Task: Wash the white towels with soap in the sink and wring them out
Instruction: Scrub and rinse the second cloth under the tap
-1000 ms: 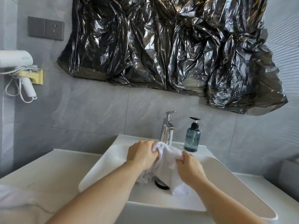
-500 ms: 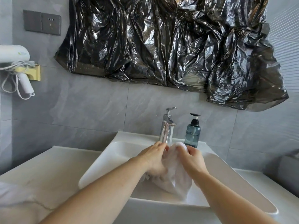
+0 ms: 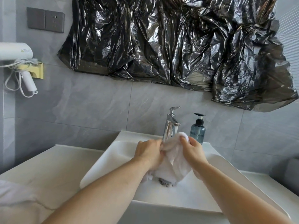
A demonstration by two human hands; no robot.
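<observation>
A wet white towel [image 3: 174, 160] hangs bunched over the white sink [image 3: 202, 189], just in front of the chrome faucet [image 3: 170, 126]. My left hand [image 3: 149, 152] grips the towel's left side with curled fingers. My right hand [image 3: 191, 150] grips its upper right part, thumb pressed into the cloth. The towel's lower end droops toward the drain [image 3: 165, 182], which it partly hides. A blue-grey soap pump bottle [image 3: 197, 130] stands right of the faucet, behind my right hand.
White cloth [image 3: 9, 194] lies on the pale counter [image 3: 53, 167] at the far left. On the grey tiled wall hang a white hair dryer [image 3: 17, 62], a grey socket plate [image 3: 45, 20] and crumpled black plastic sheeting [image 3: 178, 46].
Both hands have moved up and closer to the faucet while rubbing the towel together; the towel is now more bunched between them and the drain shows again below it.
</observation>
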